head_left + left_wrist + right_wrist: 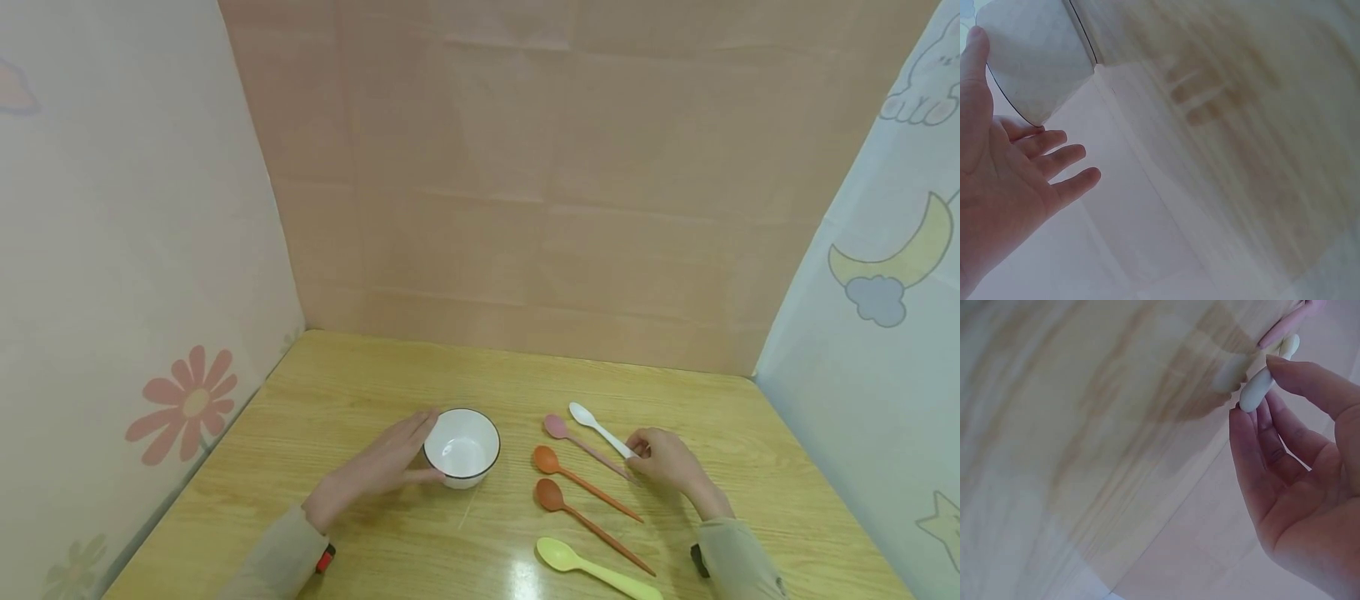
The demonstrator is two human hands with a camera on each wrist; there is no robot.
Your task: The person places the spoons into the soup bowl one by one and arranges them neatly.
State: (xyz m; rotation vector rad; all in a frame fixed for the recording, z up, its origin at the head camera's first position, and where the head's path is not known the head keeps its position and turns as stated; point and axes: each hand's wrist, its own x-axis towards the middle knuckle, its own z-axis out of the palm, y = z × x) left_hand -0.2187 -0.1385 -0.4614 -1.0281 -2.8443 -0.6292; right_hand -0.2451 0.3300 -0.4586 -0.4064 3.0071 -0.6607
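Note:
A white bowl [461, 446] with a dark rim stands on the table. My left hand [390, 457] is at its left side, thumb near the front rim and fingers by the left rim. In the left wrist view the fingers of that hand [1016, 156] are spread and fairly straight, the thumb and forefinger against the bowl [1038, 56]. At the right, my right hand [663, 458] pinches the handle end of a white spoon [596, 425] between thumb and fingers. The right wrist view shows the spoon handle [1257, 390] in this hand [1297, 450].
Left of the white spoon lies a pink spoon [588, 448]. Closer to me are an orange spoon [581, 479], a brown-orange spoon [585, 521] and a yellow spoon [588, 567], side by side on the wooden table [360, 367]. Fabric walls enclose the back and sides.

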